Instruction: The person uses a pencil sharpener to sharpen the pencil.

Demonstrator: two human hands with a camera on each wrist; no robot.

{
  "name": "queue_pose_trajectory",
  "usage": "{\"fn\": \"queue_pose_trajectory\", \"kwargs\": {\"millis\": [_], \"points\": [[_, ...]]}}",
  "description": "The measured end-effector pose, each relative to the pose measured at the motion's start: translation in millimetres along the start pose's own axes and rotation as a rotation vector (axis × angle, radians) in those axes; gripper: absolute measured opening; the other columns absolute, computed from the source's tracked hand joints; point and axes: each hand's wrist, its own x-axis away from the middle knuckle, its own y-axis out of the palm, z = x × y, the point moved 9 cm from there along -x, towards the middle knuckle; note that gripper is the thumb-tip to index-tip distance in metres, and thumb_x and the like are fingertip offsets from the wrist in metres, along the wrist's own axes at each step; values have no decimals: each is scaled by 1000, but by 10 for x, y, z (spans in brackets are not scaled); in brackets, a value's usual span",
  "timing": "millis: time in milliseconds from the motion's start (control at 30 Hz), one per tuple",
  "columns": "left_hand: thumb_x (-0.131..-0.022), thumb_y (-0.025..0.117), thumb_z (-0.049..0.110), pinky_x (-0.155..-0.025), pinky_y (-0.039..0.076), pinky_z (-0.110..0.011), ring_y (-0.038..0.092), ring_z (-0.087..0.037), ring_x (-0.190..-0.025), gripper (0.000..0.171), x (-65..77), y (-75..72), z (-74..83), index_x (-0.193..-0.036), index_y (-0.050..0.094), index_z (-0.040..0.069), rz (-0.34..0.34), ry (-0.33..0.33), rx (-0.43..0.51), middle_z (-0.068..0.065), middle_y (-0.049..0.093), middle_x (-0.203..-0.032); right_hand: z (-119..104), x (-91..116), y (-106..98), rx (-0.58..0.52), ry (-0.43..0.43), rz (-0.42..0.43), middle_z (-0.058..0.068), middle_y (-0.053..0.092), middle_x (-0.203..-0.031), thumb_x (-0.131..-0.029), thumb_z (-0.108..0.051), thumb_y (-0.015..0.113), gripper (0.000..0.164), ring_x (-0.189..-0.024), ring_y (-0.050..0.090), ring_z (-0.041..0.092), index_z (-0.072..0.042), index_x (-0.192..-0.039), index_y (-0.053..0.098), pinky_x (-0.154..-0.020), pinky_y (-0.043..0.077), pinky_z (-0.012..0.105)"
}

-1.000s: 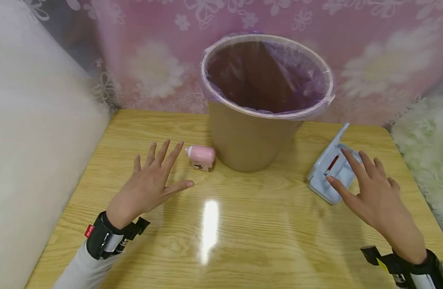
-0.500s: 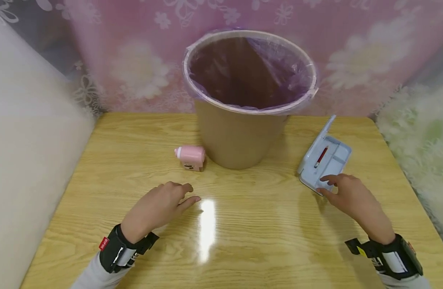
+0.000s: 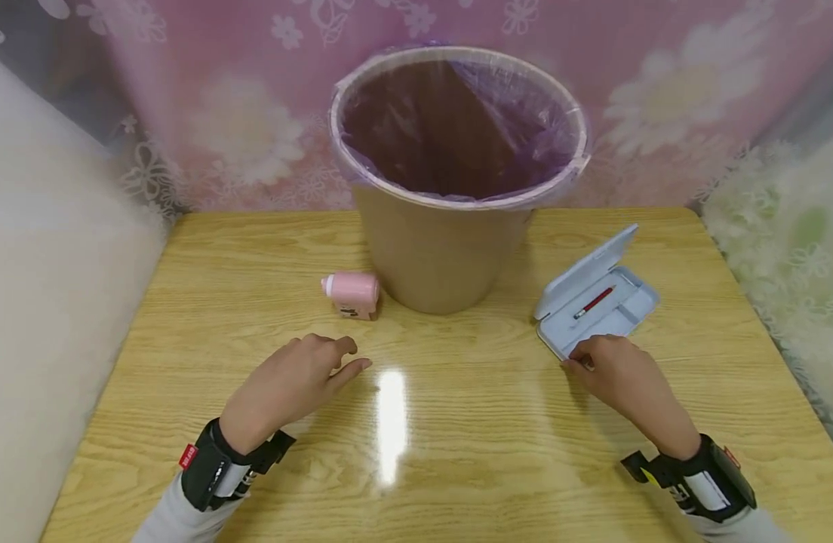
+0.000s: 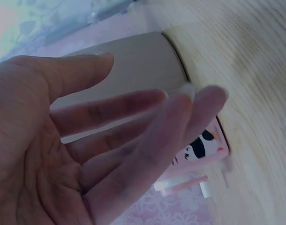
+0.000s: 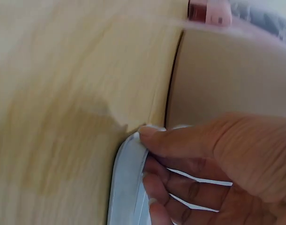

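Observation:
A light blue pencil case point(image 3: 596, 313) lies on the table at the right, its lid point(image 3: 586, 268) raised. Inside it is a short red pencil point(image 3: 594, 302). My right hand point(image 3: 623, 381) pinches the near edge of the case between thumb and fingers; the right wrist view shows the thumb point(image 5: 173, 140) at the case's rounded corner. My left hand point(image 3: 290, 388) hovers over the table with fingers loosely bent, holding nothing. Beyond it sits a small pink bottle-shaped item point(image 3: 351, 294) with a white collar and a cow picture, partly hidden by fingers in the left wrist view.
A tall tan trash bin point(image 3: 433, 260) with a purple liner point(image 3: 518, 128) stands at the back middle, close to the pink item. A pink flowered curtain point(image 3: 247, 128) hangs behind the wooden table point(image 3: 457, 437). White cloth point(image 3: 50, 264) borders the left side.
My right hand has come down onto the pencil case's near edge and gripped it; the case has turned clockwise. My left hand has drawn back from the pink item, its fingers bending.

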Motion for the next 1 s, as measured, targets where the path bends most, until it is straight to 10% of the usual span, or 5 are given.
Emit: {"fn": "queue_pose_trajectory", "kwargs": {"millis": [267, 500, 800, 1000], "points": [[-102, 62, 28, -56, 43, -22, 46, -2, -54, 23, -117, -4, 198, -88, 63, 11, -4, 78, 3, 6, 51, -64, -528, 17, 134, -30, -52, -9, -7, 58, -66, -89, -19, 78, 16, -61, 51, 7, -13, -77, 69, -55, 43, 28], [-103, 59, 34, -56, 50, -26, 60, -8, -62, 25, -374, 400, 724, -89, 64, 14, -114, 259, -119, 4, 61, -73, -774, -15, 158, -180, -139, -20, -10, 62, -73, -92, -15, 75, 5, -66, 55, 2, -10, -92, 76, -59, 46, 23], [-101, 59, 28, -60, 53, -20, 61, -10, -80, 16, -852, 884, 1575, -111, 65, 17, -14, 577, -481, 2, 59, -102, -36, 201, -197, -106, 28, 42, 4, 74, -85, -95, -16, 72, 15, -72, 69, 18, -4, -102, 76, -59, 52, 31], [-102, 59, 22, -64, 55, -20, 62, -10, -86, 12, -998, 1027, 1674, -107, 70, 20, -53, 591, -534, 3, 61, -100, 327, 412, -247, -69, 81, 42, 7, 75, -87, -95, -14, 70, 17, -71, 70, 22, -1, -104, 75, -56, 50, 30]]}}
